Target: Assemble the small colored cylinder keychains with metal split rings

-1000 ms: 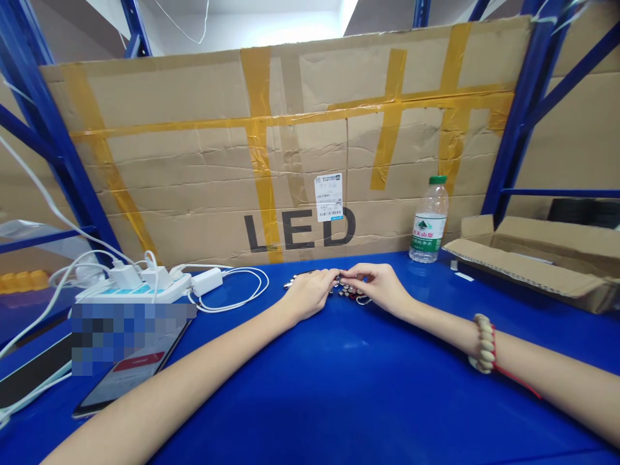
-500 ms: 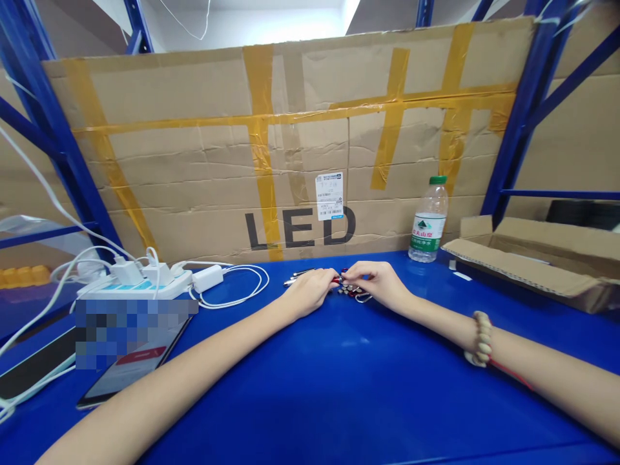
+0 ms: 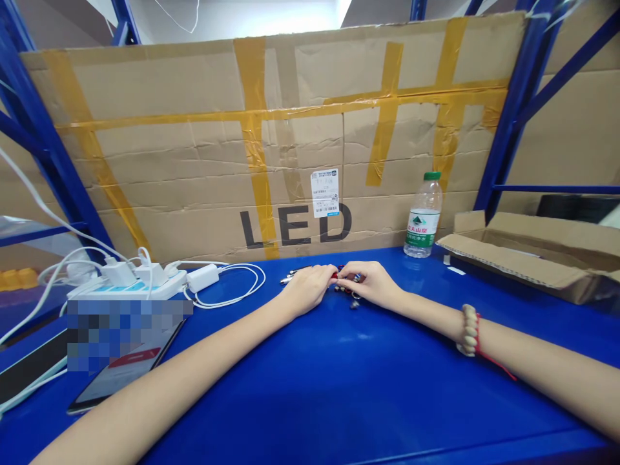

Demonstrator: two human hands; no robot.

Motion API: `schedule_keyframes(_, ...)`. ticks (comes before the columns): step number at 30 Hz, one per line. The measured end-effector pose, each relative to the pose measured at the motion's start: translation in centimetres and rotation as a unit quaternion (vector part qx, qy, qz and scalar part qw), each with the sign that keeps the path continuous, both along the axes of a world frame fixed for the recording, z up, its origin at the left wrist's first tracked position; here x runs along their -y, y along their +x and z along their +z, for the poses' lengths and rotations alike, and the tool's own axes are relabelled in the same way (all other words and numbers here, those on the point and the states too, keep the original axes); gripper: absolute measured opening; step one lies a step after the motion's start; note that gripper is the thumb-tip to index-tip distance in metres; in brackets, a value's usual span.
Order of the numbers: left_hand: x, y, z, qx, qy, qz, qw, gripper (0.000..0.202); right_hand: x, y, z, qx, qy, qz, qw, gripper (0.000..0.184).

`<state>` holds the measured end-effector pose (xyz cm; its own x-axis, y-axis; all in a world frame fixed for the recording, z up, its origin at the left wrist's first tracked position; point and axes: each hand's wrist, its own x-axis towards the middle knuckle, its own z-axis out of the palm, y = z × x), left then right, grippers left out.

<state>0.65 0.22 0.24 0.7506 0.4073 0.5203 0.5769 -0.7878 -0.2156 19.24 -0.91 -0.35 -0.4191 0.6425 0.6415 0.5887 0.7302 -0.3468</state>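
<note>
At the far part of the blue table (image 3: pixel 310 374), my left hand (image 3: pixel 308 289) is closed around a small shiny red piece (image 3: pixel 334 276), whose end shows at the fingertips. My right hand (image 3: pixel 372 282) meets it from the right, thumb and fingers pinched at that red end. What the right fingers grip is too small to make out. Under and beside the right fingers lie small red and silvery metal parts (image 3: pixel 355 298), partly hidden by the hand. Slim silvery and dark rod-like pieces (image 3: pixel 287 278) stick out behind my left hand.
On the left are a white power strip (image 3: pixel 128 290) with chargers, a coiled white cable (image 3: pixel 252 294) and a phone with a lit screen (image 3: pixel 130 368). A green-capped water bottle (image 3: pixel 423 219) and an open cardboard box (image 3: pixel 523 265) stand at right. A large carton (image 3: pixel 203 168) closes off the back.
My right fingers have closed in on the red piece's end, and a small metal part now shows lower, below that hand. The view has shifted slightly.
</note>
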Motion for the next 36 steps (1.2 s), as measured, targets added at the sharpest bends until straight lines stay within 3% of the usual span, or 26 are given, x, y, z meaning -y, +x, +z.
schedule_keyframes(8,-0.3,-0.1,-0.1,0.01,0.03,0.064,0.997,0.024,0.5,-0.1,0.3,0.003,0.003,-0.061,0.998,0.032)
schedule_keyframes(10,-0.3,-0.1,-0.1,0.017,0.03,0.071,0.997,0.023,1.3,0.0,0.9,0.048,0.02,-0.032,0.998,0.037)
schedule_keyframes(13,-0.2,0.0,-0.1,0.022,0.03,0.074,0.997,0.021,2.6,-0.1,2.0,0.133,0.035,0.064,0.988,0.034)
schedule_keyframes(15,-0.2,0.0,-0.1,0.022,0.03,0.075,0.996,0.02,3.2,-0.3,2.5,0.158,-0.011,0.092,0.983,0.035)
schedule_keyframes(20,-0.3,0.0,-0.1,0.021,0.033,0.073,0.997,0.019,3.2,-1.0,2.2,0.168,-0.223,0.117,0.953,0.045)
schedule_keyframes(23,-0.3,0.0,-0.1,0.018,0.033,0.068,0.997,0.019,2.5,-0.7,2.1,0.148,-0.353,0.124,0.915,0.043)
schedule_keyframes(26,-0.2,0.1,0.0,0.02,0.028,0.066,0.997,0.019,2.1,0.1,2.9,0.163,-0.444,0.173,0.864,0.044)
schedule_keyframes(30,-0.2,0.1,0.0,0.024,0.021,0.061,0.998,0.02,1.9,1.1,4.3,0.227,-0.467,0.258,0.815,0.053)
schedule_keyframes(36,-0.4,0.0,-0.1,0.021,0.023,0.049,0.998,0.02,1.7,1.4,4.7,0.259,-0.449,0.293,0.803,0.056)
